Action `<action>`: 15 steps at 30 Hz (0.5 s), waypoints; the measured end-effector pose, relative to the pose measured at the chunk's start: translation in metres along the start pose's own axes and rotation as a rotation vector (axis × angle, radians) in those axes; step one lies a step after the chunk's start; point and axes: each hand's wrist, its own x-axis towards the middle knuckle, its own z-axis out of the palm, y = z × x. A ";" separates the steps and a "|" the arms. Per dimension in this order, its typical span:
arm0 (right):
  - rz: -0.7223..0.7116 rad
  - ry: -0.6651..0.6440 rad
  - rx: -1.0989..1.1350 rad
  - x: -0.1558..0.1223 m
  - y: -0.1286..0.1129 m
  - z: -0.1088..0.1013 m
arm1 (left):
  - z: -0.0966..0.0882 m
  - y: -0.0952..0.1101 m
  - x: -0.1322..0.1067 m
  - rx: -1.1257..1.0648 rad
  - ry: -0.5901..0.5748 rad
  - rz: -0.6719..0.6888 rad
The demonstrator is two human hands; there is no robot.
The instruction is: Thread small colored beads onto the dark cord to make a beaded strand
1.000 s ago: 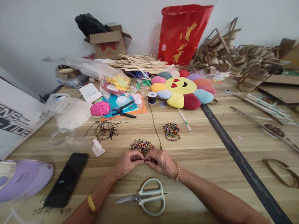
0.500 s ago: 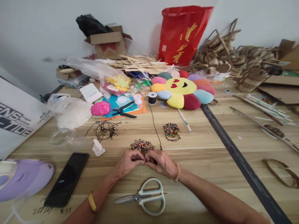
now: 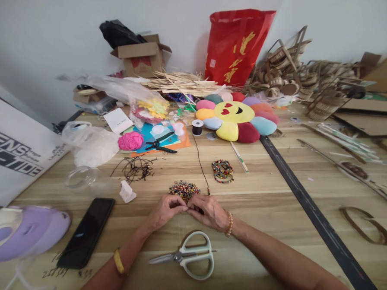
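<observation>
Beads sit in a loose multicolored heap on the wood-grain table, just beyond both hands. Left hand and right hand meet tip to tip, thumb and index of each pinched narrow; can't tell what's between them, too small. Black cord runs from spool to a few threaded beads at the right knuckles, rest hidden. Coiled bead strand lies past the right hand. White-handled scissors near side, blades pointing left. Smartphone left of left hand.
</observation>
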 end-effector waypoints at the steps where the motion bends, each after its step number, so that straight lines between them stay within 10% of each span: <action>1: 0.001 -0.004 -0.006 0.000 -0.001 0.000 | 0.000 0.000 0.000 0.008 -0.003 0.002; 15: -0.028 0.020 -0.105 0.000 -0.009 -0.004 | -0.003 0.000 -0.001 0.028 -0.015 0.023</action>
